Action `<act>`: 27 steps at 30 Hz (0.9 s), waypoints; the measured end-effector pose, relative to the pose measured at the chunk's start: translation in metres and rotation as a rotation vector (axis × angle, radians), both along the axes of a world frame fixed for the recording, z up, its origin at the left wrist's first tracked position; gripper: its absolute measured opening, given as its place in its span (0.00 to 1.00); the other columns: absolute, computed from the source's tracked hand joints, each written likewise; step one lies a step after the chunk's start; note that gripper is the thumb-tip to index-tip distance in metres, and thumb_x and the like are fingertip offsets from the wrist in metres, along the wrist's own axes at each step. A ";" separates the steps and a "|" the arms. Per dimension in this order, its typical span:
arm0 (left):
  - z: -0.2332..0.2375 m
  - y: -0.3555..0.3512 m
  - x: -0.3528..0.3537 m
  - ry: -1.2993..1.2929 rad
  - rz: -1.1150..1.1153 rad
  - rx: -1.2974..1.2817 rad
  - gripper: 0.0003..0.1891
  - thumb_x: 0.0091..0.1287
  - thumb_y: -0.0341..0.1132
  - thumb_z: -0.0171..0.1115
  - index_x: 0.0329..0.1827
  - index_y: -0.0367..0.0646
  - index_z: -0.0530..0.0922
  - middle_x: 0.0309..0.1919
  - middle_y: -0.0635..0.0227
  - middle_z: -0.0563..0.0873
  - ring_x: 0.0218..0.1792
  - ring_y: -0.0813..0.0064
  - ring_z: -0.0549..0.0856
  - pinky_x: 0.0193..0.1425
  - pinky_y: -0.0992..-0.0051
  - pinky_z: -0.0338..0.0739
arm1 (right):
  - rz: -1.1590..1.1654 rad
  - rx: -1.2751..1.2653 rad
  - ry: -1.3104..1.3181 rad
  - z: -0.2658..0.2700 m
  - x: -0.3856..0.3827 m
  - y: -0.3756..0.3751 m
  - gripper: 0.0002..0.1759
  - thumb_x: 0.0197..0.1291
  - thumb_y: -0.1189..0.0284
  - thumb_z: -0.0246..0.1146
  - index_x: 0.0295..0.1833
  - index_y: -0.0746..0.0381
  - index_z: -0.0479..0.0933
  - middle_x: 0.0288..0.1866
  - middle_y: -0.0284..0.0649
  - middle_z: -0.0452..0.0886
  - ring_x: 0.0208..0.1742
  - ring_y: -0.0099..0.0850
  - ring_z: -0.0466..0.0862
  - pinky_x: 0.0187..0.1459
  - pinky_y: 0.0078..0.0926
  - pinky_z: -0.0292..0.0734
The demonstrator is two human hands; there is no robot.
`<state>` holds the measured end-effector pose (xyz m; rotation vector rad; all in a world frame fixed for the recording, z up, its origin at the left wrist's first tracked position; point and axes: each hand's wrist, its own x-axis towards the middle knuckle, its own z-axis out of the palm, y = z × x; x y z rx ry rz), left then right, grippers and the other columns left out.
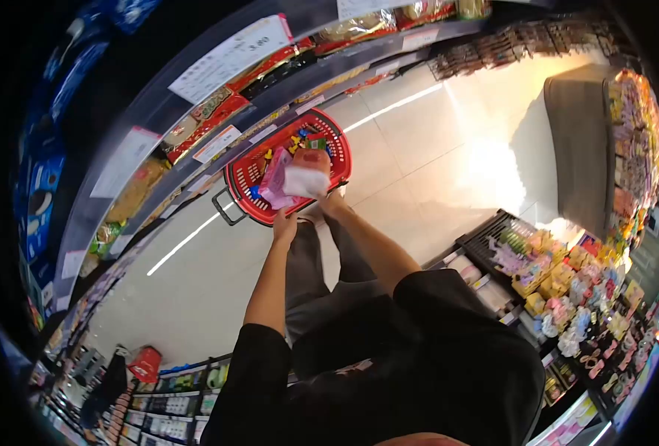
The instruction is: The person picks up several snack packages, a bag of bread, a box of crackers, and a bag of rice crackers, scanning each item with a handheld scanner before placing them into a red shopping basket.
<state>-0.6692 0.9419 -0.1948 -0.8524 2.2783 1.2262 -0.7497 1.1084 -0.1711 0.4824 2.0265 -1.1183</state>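
Observation:
A red shopping basket (233, 169) with slotted walls sits on the floor in front of my feet, beside the shelves. My left hand (285, 225) is at its near rim, fingers closed there. My right hand (333, 203) is at the near right side, its fingers closed on the lower end of a white-and-brown packet (307, 181), slightly blurred, over the basket. Inside lies a pink package (274, 183) beside that packet, with several small blue and yellow items and a green one (315, 143) around them. A dark handle (229, 209) juts out at the left.
Shelves with price labels (233, 56) and packaged food (210, 115) run along the left and top. At right stands a dark crate (485, 234) near a display of plush items (556, 275). At lower left are a person in dark clothing (105, 390) and a red bag (145, 364).

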 end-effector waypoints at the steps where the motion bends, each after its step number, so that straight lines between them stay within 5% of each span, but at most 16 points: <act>1: 0.007 0.005 0.009 0.059 -0.002 -0.001 0.17 0.61 0.40 0.55 0.49 0.38 0.75 0.41 0.57 0.82 0.43 0.68 0.82 0.46 0.71 0.75 | 0.171 0.044 0.090 -0.007 0.012 0.000 0.41 0.55 0.51 0.59 0.60 0.74 0.58 0.49 0.62 0.75 0.54 0.51 0.76 0.54 0.37 0.71; 4: 0.042 0.019 0.028 -0.017 0.077 0.167 0.17 0.60 0.39 0.57 0.48 0.38 0.76 0.38 0.57 0.84 0.40 0.62 0.83 0.48 0.68 0.75 | 0.536 -0.047 -0.016 0.015 0.029 0.004 0.42 0.53 0.50 0.60 0.58 0.77 0.60 0.48 0.65 0.75 0.54 0.51 0.76 0.54 0.38 0.71; 7: 0.051 0.027 0.066 -0.198 0.126 0.336 0.18 0.59 0.39 0.58 0.48 0.38 0.76 0.37 0.57 0.84 0.40 0.58 0.83 0.49 0.65 0.74 | 0.619 -0.116 -0.049 0.077 0.033 0.011 0.30 0.52 0.51 0.61 0.43 0.71 0.73 0.40 0.59 0.79 0.46 0.50 0.80 0.46 0.39 0.73; 9: 0.048 0.036 0.100 -0.237 0.128 0.350 0.18 0.58 0.40 0.59 0.48 0.38 0.76 0.38 0.56 0.84 0.41 0.57 0.83 0.50 0.64 0.74 | 0.656 -0.068 0.029 0.023 0.067 0.039 0.28 0.52 0.51 0.61 0.38 0.70 0.75 0.39 0.58 0.79 0.44 0.49 0.80 0.45 0.40 0.74; 13: 0.041 0.052 0.168 -0.248 -0.319 0.217 0.19 0.58 0.43 0.60 0.48 0.39 0.76 0.41 0.51 0.83 0.46 0.52 0.81 0.51 0.60 0.74 | 0.646 0.137 0.047 0.001 0.098 0.088 0.24 0.51 0.54 0.60 0.34 0.69 0.77 0.34 0.55 0.81 0.38 0.47 0.82 0.41 0.41 0.75; 16: 0.053 0.054 0.206 -0.270 -0.418 0.205 0.19 0.57 0.43 0.60 0.46 0.39 0.77 0.44 0.50 0.81 0.47 0.52 0.80 0.53 0.60 0.73 | 0.415 0.224 -0.102 0.015 0.102 0.094 0.25 0.50 0.53 0.59 0.32 0.69 0.79 0.27 0.49 0.82 0.33 0.39 0.84 0.39 0.35 0.77; 21: 0.081 0.015 0.227 -0.052 -0.270 0.162 0.17 0.57 0.43 0.58 0.44 0.40 0.77 0.42 0.51 0.82 0.47 0.53 0.80 0.53 0.61 0.73 | 0.678 0.286 -0.031 0.038 0.109 0.073 0.24 0.50 0.56 0.59 0.35 0.70 0.79 0.29 0.49 0.83 0.34 0.39 0.84 0.38 0.36 0.78; 25: 0.119 -0.048 0.225 0.080 0.089 0.117 0.14 0.57 0.43 0.58 0.37 0.41 0.80 0.36 0.57 0.84 0.43 0.59 0.83 0.50 0.65 0.75 | 0.777 0.311 0.087 0.072 0.125 0.011 0.23 0.50 0.56 0.59 0.38 0.67 0.79 0.35 0.51 0.83 0.36 0.42 0.84 0.41 0.36 0.79; 27: 0.149 -0.084 0.230 0.047 0.400 0.226 0.13 0.58 0.42 0.58 0.36 0.42 0.80 0.30 0.58 0.85 0.35 0.64 0.85 0.43 0.66 0.77 | 0.893 0.152 0.284 0.022 0.136 -0.005 0.19 0.54 0.59 0.60 0.41 0.65 0.79 0.35 0.47 0.82 0.32 0.35 0.83 0.38 0.33 0.79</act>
